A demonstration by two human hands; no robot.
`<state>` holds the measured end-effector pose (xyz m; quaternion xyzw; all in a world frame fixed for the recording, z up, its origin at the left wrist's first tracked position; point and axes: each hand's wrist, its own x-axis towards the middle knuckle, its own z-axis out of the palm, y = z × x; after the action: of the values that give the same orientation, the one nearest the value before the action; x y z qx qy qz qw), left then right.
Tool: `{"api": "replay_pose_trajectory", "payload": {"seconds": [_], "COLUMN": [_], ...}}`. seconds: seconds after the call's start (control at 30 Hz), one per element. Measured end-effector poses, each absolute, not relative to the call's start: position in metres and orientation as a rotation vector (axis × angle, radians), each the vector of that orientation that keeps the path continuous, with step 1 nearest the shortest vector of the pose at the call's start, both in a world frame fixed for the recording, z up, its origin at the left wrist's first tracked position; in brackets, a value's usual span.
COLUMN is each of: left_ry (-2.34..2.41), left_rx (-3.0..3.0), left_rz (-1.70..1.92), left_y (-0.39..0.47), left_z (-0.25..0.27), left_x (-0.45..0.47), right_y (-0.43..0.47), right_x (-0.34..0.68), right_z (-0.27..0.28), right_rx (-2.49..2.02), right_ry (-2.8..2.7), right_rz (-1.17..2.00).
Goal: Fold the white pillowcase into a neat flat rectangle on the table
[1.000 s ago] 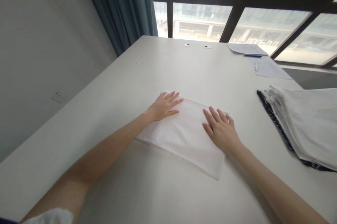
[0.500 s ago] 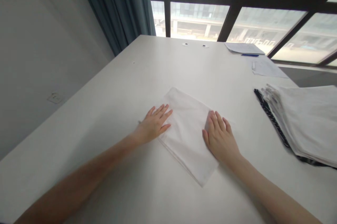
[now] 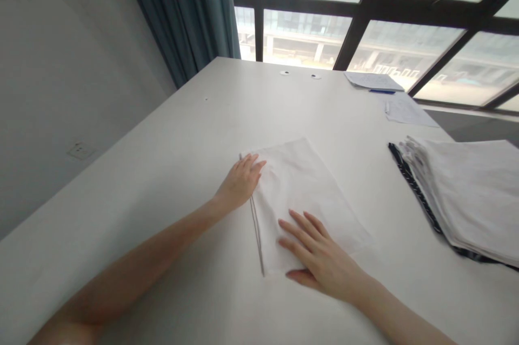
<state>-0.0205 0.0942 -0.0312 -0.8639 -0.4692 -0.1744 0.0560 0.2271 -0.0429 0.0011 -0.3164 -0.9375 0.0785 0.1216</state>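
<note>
A flat piece of white cloth (image 3: 312, 183) lies slightly wrinkled on the white table. Two thin grey lines, perhaps cord or a doubled edge, run down its left side. My left hand (image 3: 240, 180) rests at the upper left edge, fingers stretched out over the fabric and covering part of that side. Lower down, my right hand (image 3: 312, 253) is spread over the lower middle of the cloth, palm down. Neither hand grips the fabric.
To the right a stack of white cloths (image 3: 474, 188) lies on a black patterned material (image 3: 413, 188). Papers (image 3: 375, 81), a blue pen (image 3: 381, 92) and two small white discs (image 3: 285, 73) are at the table's far side. A wall (image 3: 81, 64) borders the left.
The cloth has turned and its outline now spreads wider to the right. My right hand has moved from its right edge down and left onto its lower part. My left hand shifted slightly up.
</note>
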Motion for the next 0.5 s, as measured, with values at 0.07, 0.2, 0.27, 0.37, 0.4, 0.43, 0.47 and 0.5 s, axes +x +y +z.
{"api": "replay_pose_trajectory", "payload": {"seconds": [0.07, 0.2, 0.27, 0.37, 0.4, 0.43, 0.47, 0.5], "left_ry": [-1.413, -1.388, -1.406, -1.451, -1.469, -1.491, -1.514, -1.542], "left_rx": [-2.685, -2.799, -2.838, -2.896, -2.913, -2.930, -2.945, -2.955], "left_rz": [-0.598, -0.661, -0.664, -0.691, -0.714, -0.740, -0.771, -0.814], "left_y": [0.081, 0.072, 0.075, 0.080, 0.081, 0.082, 0.083, 0.084], "left_z": [-0.034, -0.034, -0.031, -0.025, -0.024, -0.023, -0.022, -0.022], "left_x": [-0.030, -0.045, -0.048, -0.049, -0.049, -0.049, -0.049, -0.050], "right_y": [-0.043, -0.046, -0.047, -0.046, -0.046, -0.045, -0.044, -0.044], "right_x": [0.224, 0.216, 0.215, 0.217, 0.218, 0.219, 0.219, 0.219], "right_z": [0.000, 0.000, 0.002, 0.006, 0.007, 0.008, 0.008, 0.008], "right_rx": [-0.844, -0.750, -0.743, -0.735, -0.726, -0.716, -0.704, -0.693], "right_ry": [-2.678, -2.537, -2.461, -2.366, -2.347, -2.340, -2.348, -2.373], "right_rz": [0.227, 0.265, 0.351, 0.548, 0.607, 0.650, 0.674, 0.680]}}
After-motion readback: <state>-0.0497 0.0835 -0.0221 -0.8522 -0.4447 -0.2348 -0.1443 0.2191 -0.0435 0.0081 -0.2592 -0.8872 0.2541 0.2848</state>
